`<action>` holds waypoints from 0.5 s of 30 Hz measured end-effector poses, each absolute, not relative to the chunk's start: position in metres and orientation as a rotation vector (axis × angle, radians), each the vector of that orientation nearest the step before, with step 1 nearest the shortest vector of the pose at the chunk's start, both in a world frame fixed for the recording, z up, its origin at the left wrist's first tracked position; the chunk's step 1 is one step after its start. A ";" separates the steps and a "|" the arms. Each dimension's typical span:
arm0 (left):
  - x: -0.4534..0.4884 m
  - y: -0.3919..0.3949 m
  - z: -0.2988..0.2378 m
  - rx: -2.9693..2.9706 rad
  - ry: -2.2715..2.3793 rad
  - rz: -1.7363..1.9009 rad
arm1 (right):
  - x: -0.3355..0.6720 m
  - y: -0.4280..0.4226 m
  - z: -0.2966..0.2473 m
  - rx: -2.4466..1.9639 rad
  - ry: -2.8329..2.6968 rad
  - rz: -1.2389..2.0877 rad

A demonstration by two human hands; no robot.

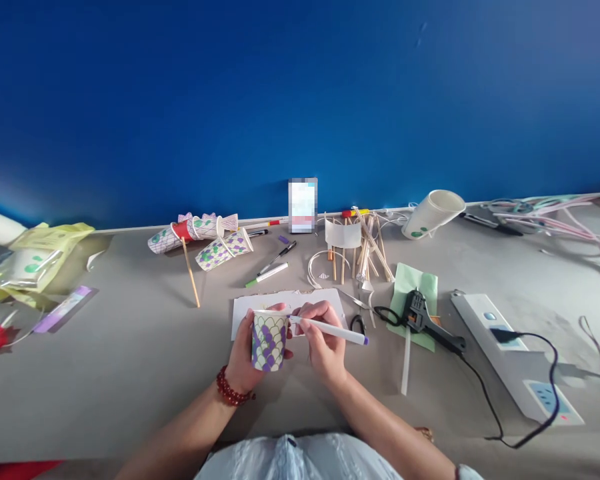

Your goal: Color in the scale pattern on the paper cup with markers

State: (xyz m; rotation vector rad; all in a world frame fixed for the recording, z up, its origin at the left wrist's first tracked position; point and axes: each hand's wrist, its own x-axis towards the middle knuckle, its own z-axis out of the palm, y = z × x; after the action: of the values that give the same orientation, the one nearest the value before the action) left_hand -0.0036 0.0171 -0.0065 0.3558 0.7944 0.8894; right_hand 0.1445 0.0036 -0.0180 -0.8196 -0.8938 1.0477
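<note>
A paper cup (270, 341) with a scale pattern, partly coloured purple and green, is upright in my left hand (245, 353), whose fingers wrap round its back. In my right hand (326, 343) is a white marker (337, 330) with a purple end. Its tip meets the cup near the upper right rim. Under both hands lies a white sheet of card (240, 315) on the grey table. Beyond it rest a green-tipped marker (267, 275) and a black pen (277, 259).
Decorated cups (225, 249) lie at the back left near a stick with a red flag (183, 231). Wooden sticks (375, 247), scissors (387, 316), a glue gun (423, 317) and a power strip (510, 353) with a black cord are on the right. A phone (303, 207) leans against the blue wall.
</note>
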 end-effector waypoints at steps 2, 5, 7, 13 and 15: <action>-0.002 0.016 -0.003 0.355 0.811 0.886 | 0.145 0.004 -0.018 -0.830 -0.891 1.051; 0.001 0.013 0.002 0.364 0.820 0.921 | 0.146 0.003 -0.018 -0.836 -0.884 1.083; 0.002 0.010 0.004 0.376 0.819 0.939 | 0.146 0.002 -0.017 -0.844 -0.894 1.094; 0.001 0.010 0.003 0.388 0.849 0.959 | 0.144 -0.002 -0.013 -0.795 -1.040 1.015; 0.002 0.011 0.003 0.370 0.869 0.967 | 0.143 -0.004 -0.013 -0.776 -1.091 0.986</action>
State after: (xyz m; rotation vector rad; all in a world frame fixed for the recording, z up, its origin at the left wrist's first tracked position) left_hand 0.0015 0.0113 0.0026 0.3698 0.8685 0.9670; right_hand 0.1433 -0.0038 -0.0132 -0.7762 -1.0914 0.9862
